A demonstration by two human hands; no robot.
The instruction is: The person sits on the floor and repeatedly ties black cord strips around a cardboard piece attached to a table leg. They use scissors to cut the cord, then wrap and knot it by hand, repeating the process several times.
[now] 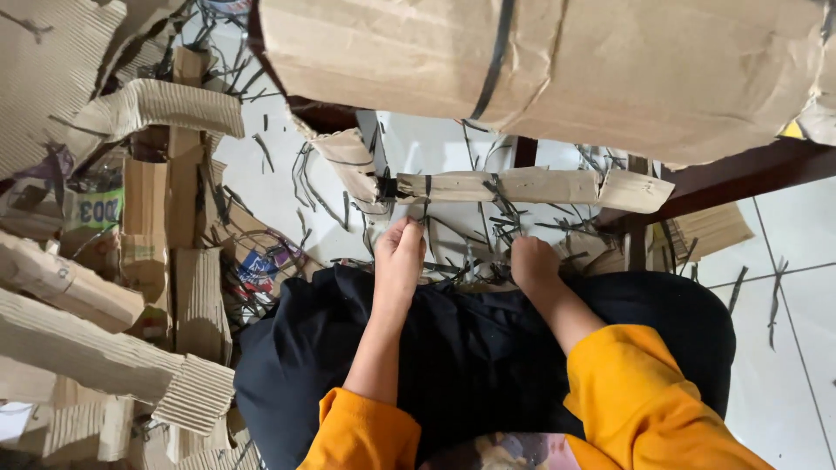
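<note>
We see the folded cardboard strip just beyond both hands, our left hand pinching a black strap, our right hand clenched.

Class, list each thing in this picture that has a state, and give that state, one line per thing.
Left hand: fingers closed on thin dark strips.
Right hand: curled into a fist among the strips.
Folded cardboard strip: lying flat, tied with dark bands.
Large cardboard bundle: strapped with a black band.
Corrugated cardboard rolls: piled loose.
</note>
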